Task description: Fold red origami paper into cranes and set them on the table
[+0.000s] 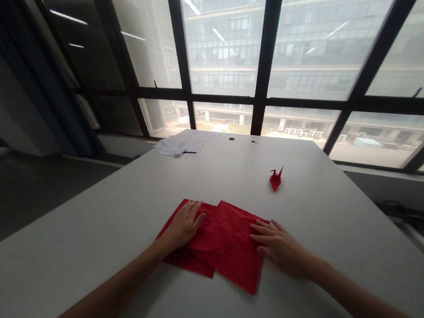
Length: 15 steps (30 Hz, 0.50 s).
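Though open, hands (180,228) on red paper (226,232).

- A hand could pass across the white table (112,229) between the red sheets (226,237) and the red paper crane (276,181), farther and to the right.
- The crane's raised tips obstruct a low path there.
- Left hand (184,226) and right hand (282,248) bar the sheets' left and right sides.
- Loose papers (187,142) occupy the far left.

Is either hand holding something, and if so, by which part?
Nothing looks gripped: the left hand and right hand rest on red paper sheets.
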{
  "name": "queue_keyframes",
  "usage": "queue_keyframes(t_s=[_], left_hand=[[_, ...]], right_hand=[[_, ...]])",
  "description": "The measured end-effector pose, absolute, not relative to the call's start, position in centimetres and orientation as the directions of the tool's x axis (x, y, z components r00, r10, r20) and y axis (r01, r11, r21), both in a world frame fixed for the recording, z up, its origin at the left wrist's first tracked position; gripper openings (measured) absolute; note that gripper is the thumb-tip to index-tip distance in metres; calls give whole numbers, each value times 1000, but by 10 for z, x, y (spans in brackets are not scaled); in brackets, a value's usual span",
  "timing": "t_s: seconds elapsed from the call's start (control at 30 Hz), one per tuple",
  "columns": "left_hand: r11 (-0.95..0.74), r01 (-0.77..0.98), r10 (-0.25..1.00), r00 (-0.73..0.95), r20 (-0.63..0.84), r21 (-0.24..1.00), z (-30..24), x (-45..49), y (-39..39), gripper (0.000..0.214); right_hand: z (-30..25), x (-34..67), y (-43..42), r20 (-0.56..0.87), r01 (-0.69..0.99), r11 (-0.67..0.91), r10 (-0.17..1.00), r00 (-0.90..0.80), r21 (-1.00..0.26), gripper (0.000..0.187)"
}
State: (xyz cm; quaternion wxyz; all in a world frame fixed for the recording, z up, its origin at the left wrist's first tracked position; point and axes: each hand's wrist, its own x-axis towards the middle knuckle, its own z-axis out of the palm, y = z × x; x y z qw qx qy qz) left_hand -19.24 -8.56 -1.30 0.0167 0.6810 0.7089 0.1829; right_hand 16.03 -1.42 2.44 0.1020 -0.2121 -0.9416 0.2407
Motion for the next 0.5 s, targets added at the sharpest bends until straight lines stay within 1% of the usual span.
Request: queue_keyframes(t_s=[0.07, 0.13, 0.2, 0.27, 0.33, 0.43, 0.5], left_hand=[[-15, 983, 979, -23, 202, 183, -15, -192, -94, 63], [-30, 994, 982, 9, 189, 107, -14, -191, -102, 63], [-9, 998, 982, -4, 191, 63, -5, -186, -107, 62], [62, 997, 967, -73, 244, 53, 12, -177, -102, 52], [11, 996, 946, -41, 322, 92, 34, -162, -86, 42], [-180, 953, 906, 64, 419, 243, 58, -126, -45, 29], [-240, 923, 890, 85, 448, 300, 62, -97, -16, 26]], right_hand=[[23, 181, -3, 94, 361, 776, 471, -877, -518, 37], [19, 198, 6, 118, 410, 749, 538, -835, -521, 34], [14, 211, 14, 190, 435, 732, 598, -779, -524, 31], [10, 217, 18, 258, 441, 723, 634, -729, -532, 29], [8, 217, 19, 304, 441, 728, 644, -702, -524, 25], [6, 209, 18, 361, 465, 754, 640, -679, -464, 19], [5, 200, 17, 409, 491, 759, 646, -644, -427, 21]])
